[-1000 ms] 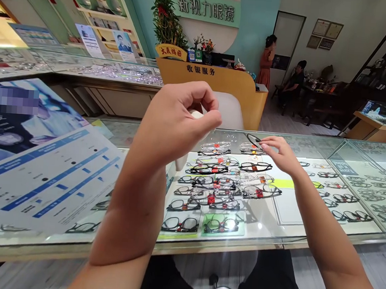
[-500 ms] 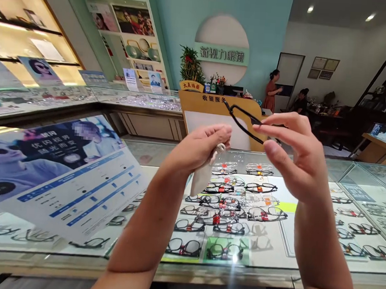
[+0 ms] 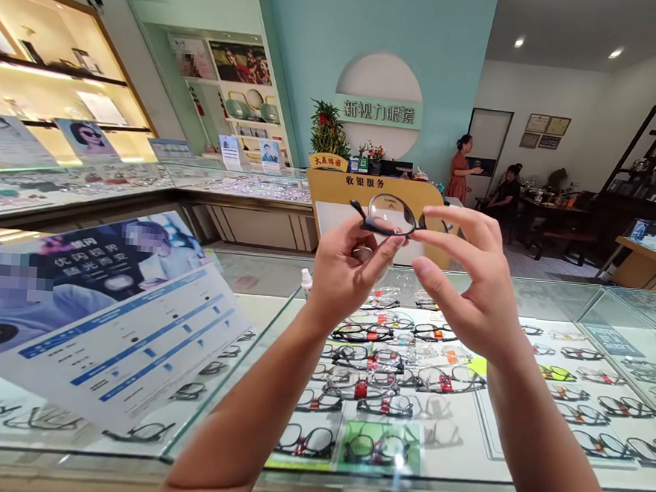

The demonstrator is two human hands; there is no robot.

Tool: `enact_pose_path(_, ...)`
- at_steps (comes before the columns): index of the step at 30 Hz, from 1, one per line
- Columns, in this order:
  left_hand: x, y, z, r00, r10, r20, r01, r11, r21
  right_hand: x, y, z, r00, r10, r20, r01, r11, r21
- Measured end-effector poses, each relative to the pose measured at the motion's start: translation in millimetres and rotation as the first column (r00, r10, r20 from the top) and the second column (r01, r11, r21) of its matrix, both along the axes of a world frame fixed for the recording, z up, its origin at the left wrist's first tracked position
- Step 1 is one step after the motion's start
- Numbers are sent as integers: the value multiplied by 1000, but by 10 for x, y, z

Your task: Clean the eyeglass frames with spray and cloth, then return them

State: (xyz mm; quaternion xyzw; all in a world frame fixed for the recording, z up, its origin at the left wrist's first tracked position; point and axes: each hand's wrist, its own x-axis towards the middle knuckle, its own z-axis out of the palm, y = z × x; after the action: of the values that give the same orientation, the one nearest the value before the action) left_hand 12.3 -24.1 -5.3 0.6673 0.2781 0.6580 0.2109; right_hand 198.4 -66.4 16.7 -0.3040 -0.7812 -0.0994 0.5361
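A pair of dark-rimmed eyeglasses [image 3: 391,214] is held up above the glass counter, a clear lens facing me. My left hand [image 3: 354,266] is closed on the glasses, its thumb at the lower rim of the left lens. My right hand [image 3: 472,275] is beside the other lens, fingers stretched out and thumb apart. Its index fingertip is at the rim near the bridge; whether it touches cannot be made out. Part of the far lens and temple is hidden behind the right fingers. Below, several eyeglass frames [image 3: 387,404] lie in rows inside the display case.
A printed leaflet [image 3: 147,338] stands on the counter at left. A small white bottle [image 3: 306,280] is past my left wrist. Beyond are a cashier desk [image 3: 332,186], a standing person [image 3: 460,169] and a seated person [image 3: 504,195]. More cases [image 3: 637,320] stretch right.
The eyeglasses have moved left and turned, passing from my right hand's pinch to my left hand. My right fingers have spread. The pale drawstring pouch that hung at my left hand is out of sight.
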Motion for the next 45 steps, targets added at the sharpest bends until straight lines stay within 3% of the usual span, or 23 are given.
enact_pose_path(3,26,48,-79,968,250,-29,-237,942,237,-59,26,-27,976,-45,-213,24,995,-101)
enact_pose_path(5,30,122,-110,930,367,13,-331,824,459,-95,62,-37,944,6,-330,-90,967,-240)
enact_pose_path(8,25,240,-122,908,407,105,-348,590,729,-129,146,-48,836,162,-524,-411,818,-403)
enact_pose_path(10,19,278,-118,905,415,99,-325,521,789,-139,201,-57,719,190,-669,-575,703,-419)
enact_pose_path(17,13,224,-120,851,524,30,-307,451,838,-159,234,-54,441,143,-886,-855,368,-366)
enact_pose_path(19,17,215,-119,845,535,8,-290,445,847,-162,222,-44,395,121,-911,-888,304,-345)
enact_pose_path(23,21,219,-110,848,530,-5,-275,448,851,-155,211,-40,377,112,-919,-903,267,-338)
enact_pose_path(33,-15,266,-102,841,538,55,-308,393,866,-162,229,-72,335,133,-933,-934,177,-310)
enact_pose_path(36,-27,293,-90,851,522,60,-308,402,862,-133,248,-54,353,128,-927,-924,206,-323)
enact_pose_path(38,-30,320,-88,874,478,87,-327,447,832,-91,246,-25,367,130,-921,-915,226,-333)
enact_pose_path(40,-31,347,-81,910,388,150,-367,580,727,-40,229,9,372,143,-917,-916,217,-338)
enact_pose_path(42,-39,371,-59,937,255,238,-344,784,517,6,204,40,383,177,-907,-919,175,-354)
enact_pose_path(44,-63,390,-16,939,107,326,-204,938,281,37,185,59,412,221,-884,-911,128,-392)
enact_pose_path(45,-81,398,11,930,32,366,-108,976,190,46,180,63,431,240,-870,-902,106,-418)
